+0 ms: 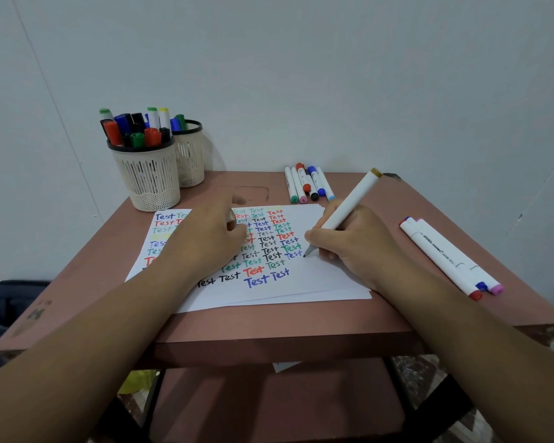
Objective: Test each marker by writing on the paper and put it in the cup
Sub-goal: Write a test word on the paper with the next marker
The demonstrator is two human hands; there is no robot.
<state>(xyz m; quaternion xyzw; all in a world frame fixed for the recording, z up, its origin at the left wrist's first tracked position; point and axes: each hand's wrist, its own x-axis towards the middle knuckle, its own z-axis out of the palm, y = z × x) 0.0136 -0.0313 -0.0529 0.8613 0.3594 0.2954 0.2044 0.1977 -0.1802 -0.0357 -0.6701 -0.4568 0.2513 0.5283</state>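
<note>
A white marker (344,210) is pinched by the right hand (354,243), its tip touching the paper (317,276). The paper is pressed by the left hand (205,239), fingers loosely bent, grasping nothing. At ten o'clock on the reddish-brown table (269,324), a marker-filled cup (149,180) is set before a pale wall (333,75).

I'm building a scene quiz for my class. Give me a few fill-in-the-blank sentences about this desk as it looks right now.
1. The right hand holds a white marker with its tip on the ____.
2. The word written over and over on the paper is ____.
3. The front cup stands at the table's far ____ corner.
4. The left hand rests on the ____.

Missing words: paper; Test; left; paper
</note>
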